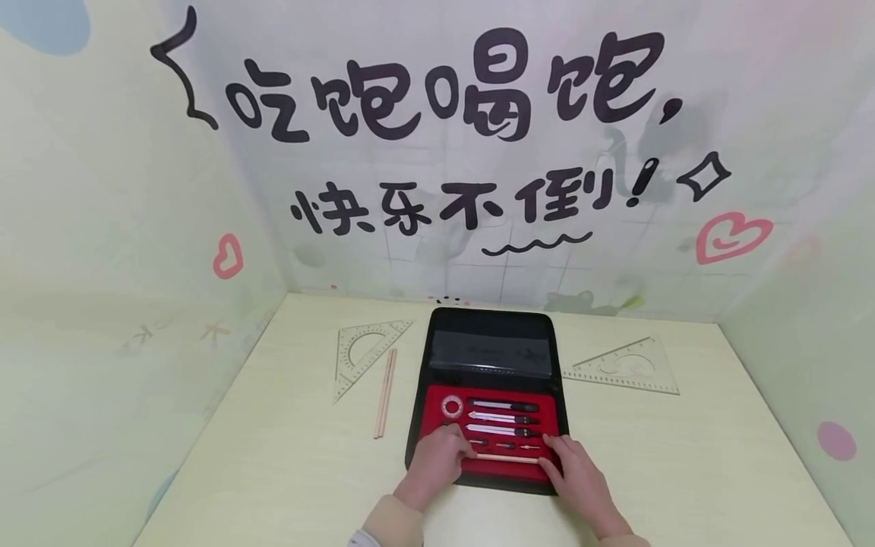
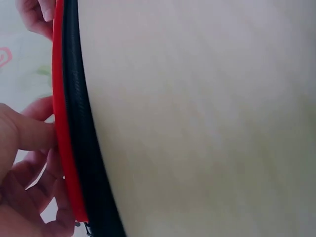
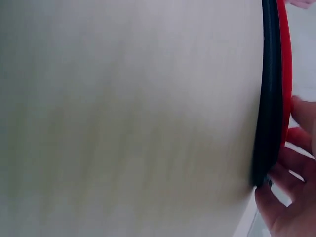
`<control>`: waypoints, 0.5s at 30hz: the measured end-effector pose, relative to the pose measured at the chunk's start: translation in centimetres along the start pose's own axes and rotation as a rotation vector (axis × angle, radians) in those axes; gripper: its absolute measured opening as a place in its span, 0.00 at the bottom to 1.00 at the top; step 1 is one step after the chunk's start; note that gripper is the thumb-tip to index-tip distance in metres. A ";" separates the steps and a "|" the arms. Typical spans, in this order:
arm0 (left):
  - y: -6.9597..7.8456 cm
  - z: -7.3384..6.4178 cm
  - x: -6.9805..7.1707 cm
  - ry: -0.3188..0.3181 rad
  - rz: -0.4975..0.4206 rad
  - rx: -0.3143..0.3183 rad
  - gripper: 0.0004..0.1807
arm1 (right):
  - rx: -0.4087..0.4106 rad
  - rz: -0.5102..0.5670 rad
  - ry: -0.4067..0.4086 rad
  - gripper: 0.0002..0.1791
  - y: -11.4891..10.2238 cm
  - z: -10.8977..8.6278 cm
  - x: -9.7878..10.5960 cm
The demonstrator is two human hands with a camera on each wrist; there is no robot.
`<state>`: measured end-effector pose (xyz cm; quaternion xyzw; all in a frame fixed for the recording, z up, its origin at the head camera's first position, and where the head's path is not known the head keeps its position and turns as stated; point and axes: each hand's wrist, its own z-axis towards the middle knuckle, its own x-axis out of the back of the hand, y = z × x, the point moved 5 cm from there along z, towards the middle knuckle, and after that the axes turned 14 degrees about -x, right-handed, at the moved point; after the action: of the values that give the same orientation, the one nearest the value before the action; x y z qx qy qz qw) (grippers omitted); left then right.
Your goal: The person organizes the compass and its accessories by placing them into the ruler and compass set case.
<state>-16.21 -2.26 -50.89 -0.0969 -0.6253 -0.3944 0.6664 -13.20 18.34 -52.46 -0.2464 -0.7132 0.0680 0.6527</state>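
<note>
An open black zip case (image 1: pixel 492 486) lies on the table, its lower half a red tray (image 1: pixel 492 471). Across the tray's near part lies a slim pale pencil (image 1: pixel 509 458). My left hand (image 1: pixel 437 460), fingers bent, pinches the pencil's left end. At the other end, my right hand (image 1: pixel 581 475) touches it with the thumb, its fingers spread along the tray's right edge. Farther up the tray are two compasses (image 1: pixel 495 418), a dark-ended pen-like tool (image 1: pixel 502 405), a clear ring-shaped piece (image 1: pixel 452 406) and several small fittings (image 1: pixel 504 446). The wrist views hide the pencil behind the tray's edge.
Two pale pencils (image 1: pixel 385 395) lie side by side left of the case. Beyond them is a clear set square (image 1: pixel 365 353) with a protractor arc. Another clear set square (image 1: pixel 632 368) lies to the right. Printed walls (image 1: pixel 437 281) border the table (image 1: pixel 273 456).
</note>
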 end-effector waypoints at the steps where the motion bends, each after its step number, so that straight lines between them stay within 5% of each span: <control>1: 0.0 0.0 0.0 0.004 0.007 -0.002 0.11 | -0.002 -0.005 0.017 0.22 -0.1 0.0 0.1; 8: 0.2 0.0 0.0 0.024 0.040 -0.008 0.10 | 0.006 -0.016 0.099 0.20 -0.7 -0.1 0.5; 15: 0.3 -0.3 0.3 0.034 0.032 -0.030 0.08 | 0.004 0.067 -0.038 0.26 0.2 0.0 0.2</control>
<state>-15.87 -2.39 -50.55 -0.1102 -0.6063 -0.3943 0.6818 -13.16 18.63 -52.38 -0.2673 -0.7167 0.0958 0.6369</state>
